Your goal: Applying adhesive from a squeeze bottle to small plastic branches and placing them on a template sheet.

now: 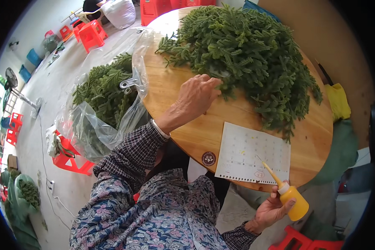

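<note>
My right hand (275,210) is wrapped around a yellow squeeze bottle (295,203) with a long thin nozzle, tilted up and to the left. Its tip hangs over a white calendar sheet (233,160) with a torn perforated edge, at the table's near edge. My left hand (198,95) is closed, fingers pressed together, at the near-left edge of a big heap of green artificial fir sprigs (246,50). What it pinches, if anything, is hidden by the fingers and greenery. Small yellow spots mark the sheet.
The round wooden table (158,87) fills the middle. At its left edge hangs a clear plastic bag (91,116) of more sprigs, with a metal clip (131,82) at its rim. Red stools (91,35) and a standing fan (11,78) occupy the floor at left.
</note>
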A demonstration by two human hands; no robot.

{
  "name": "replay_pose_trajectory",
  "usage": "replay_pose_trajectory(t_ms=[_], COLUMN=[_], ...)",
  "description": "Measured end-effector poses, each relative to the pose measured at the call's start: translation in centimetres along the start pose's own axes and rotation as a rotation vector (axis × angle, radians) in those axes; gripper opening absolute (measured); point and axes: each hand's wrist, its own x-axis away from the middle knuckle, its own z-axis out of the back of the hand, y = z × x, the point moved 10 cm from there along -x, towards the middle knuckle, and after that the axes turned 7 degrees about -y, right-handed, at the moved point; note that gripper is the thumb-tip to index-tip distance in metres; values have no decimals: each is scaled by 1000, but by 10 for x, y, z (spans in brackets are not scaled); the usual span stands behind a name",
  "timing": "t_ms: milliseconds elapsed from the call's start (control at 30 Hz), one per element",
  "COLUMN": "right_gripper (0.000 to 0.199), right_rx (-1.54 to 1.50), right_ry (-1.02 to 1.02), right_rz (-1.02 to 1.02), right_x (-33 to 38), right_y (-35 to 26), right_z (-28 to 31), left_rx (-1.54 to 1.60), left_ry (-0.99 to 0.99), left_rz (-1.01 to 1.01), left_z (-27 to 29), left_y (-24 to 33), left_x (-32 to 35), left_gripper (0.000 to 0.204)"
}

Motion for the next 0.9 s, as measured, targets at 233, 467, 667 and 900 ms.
replay_pose_trajectory(t_ms=[233, 467, 667, 900], right_gripper=[51, 54, 56, 57], right_rx=[31, -34, -30, -91], right_ry=[67, 38, 72, 47], right_rz=[28, 37, 22, 14], right_x=[-2, -13, -13, -13], right_y=[-7, 1, 3, 1], right_z=[29, 48, 61, 53], left_rx=[501, 602, 620, 424], left_ry=[159, -72, 4, 45], left_rz=[103, 8, -216, -35], left_z=[19, -27, -33, -24], left_y=[21, 84, 123, 43], left_x=[18, 73, 92, 29], left_gripper=[5, 11, 22, 27])
